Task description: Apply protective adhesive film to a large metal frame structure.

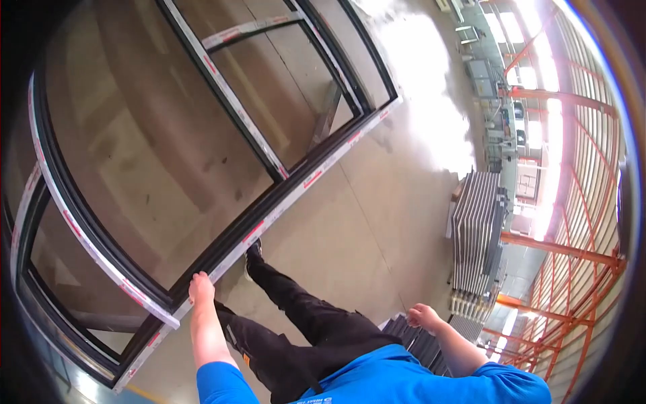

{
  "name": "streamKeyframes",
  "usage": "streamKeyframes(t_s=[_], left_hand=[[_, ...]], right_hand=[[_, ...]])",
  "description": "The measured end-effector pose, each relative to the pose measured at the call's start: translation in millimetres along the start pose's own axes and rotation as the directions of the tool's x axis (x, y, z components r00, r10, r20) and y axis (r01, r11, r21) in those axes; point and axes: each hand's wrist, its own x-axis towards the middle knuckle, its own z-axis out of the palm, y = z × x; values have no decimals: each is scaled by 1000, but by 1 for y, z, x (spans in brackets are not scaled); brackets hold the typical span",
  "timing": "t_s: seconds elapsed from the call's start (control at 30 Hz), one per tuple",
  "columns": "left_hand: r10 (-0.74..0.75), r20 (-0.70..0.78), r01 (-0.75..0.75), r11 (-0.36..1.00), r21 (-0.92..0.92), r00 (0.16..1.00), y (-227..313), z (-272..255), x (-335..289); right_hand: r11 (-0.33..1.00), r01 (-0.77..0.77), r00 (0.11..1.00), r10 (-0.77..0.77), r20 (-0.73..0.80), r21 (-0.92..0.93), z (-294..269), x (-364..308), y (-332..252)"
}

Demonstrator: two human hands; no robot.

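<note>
A large black window frame (262, 217), its bars covered with white and red protective tape, fills the left and upper part of the view. My left hand (202, 288) is closed over its near taped rail, close to where a curved crossbar (94, 246) meets it. Off to the right, my right hand (422, 316) hangs away from the frame with curled fingers. Whatever that hand may hold is hidden.
Concrete floor (350, 222) shows through the frame's openings and around it. Stacked metal profiles (476, 229) stand at the right, with more dark profiles (420, 343) near my right hand. Orange steel beams (558, 246) and work equipment (481, 77) line the far right side.
</note>
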Motion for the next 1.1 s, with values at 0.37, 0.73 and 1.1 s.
streamKeyframes(t_s=[0.37, 0.73, 1.1], left_hand=[[-53, 152, 46, 998, 44, 987, 61, -103, -72], [-6, 115, -7, 993, 118, 993, 37, -135, -131], [-15, -139, 24, 998, 61, 990, 60, -110, -209]], right_hand=[[958, 285, 945, -276, 175, -27, 79, 146, -100], [356, -327, 902, -157, 401, 875, 340, 269, -338], [-63, -314, 690, -700, 182, 947, 343, 269, -351]])
